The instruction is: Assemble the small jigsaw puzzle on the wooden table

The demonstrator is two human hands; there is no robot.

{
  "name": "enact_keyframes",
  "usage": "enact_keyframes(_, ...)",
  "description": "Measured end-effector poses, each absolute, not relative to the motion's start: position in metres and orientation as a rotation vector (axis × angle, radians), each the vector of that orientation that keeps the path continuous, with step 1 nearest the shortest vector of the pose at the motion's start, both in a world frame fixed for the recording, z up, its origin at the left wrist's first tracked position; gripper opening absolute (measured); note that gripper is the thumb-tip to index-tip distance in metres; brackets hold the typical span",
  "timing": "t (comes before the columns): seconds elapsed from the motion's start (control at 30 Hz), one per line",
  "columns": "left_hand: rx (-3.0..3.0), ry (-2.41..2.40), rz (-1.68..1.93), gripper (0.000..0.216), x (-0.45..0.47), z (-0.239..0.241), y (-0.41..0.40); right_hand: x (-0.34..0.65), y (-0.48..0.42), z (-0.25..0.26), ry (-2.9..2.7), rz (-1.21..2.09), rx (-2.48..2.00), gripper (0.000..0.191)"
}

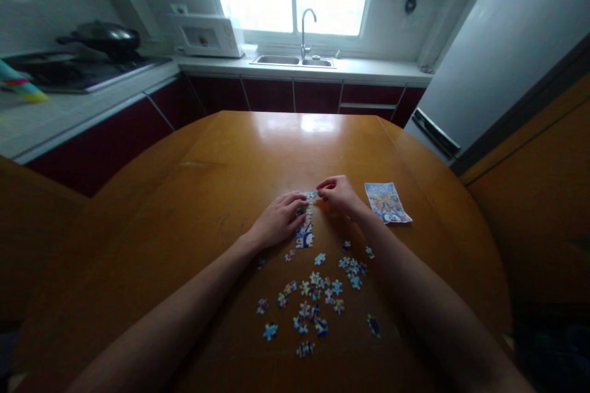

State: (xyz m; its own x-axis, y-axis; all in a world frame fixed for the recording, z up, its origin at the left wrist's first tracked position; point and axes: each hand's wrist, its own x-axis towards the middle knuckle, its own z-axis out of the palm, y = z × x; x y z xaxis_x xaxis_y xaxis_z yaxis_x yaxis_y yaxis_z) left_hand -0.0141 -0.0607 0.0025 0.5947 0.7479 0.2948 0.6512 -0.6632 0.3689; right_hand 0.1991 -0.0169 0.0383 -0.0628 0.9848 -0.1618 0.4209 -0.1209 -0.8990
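A joined strip of puzzle pieces (305,234) lies on the round wooden table (258,159). My left hand (279,219) rests on the strip's left side, fingers bent and pressing on it. My right hand (338,194) is at the strip's top end, fingertips pinched together on a small puzzle piece (317,194). Several loose puzzle pieces (318,298) are scattered on the table between my forearms.
A printed picture card (387,202) lies just right of my right hand. Beyond the table a counter holds a sink with a tap (305,43), a white microwave (207,35) and a black pan (108,37) on a hob. A grey fridge (498,55) stands at the right.
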Motion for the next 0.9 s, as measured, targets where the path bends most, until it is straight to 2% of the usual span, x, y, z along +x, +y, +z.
enact_keyframes(0.3, 2.594, 1.139, 0.635, 0.029, -0.015, 0.002, -0.058, 0.253, -0.055, 0.059, -1.638, 1.075, -1.498, 0.014)
enact_keyframes(0.57, 2.595, 1.114, 0.622, 0.028, -0.015, 0.003, -0.055, 0.289, -0.116, 0.042, -1.866, 1.004, -1.6, 0.016)
enact_keyframes(0.9, 2.58, 1.117, 0.632, 0.03, -0.017, 0.001, -0.054, 0.293, -0.125, 0.033, -1.89, 0.891, -1.78, 0.012)
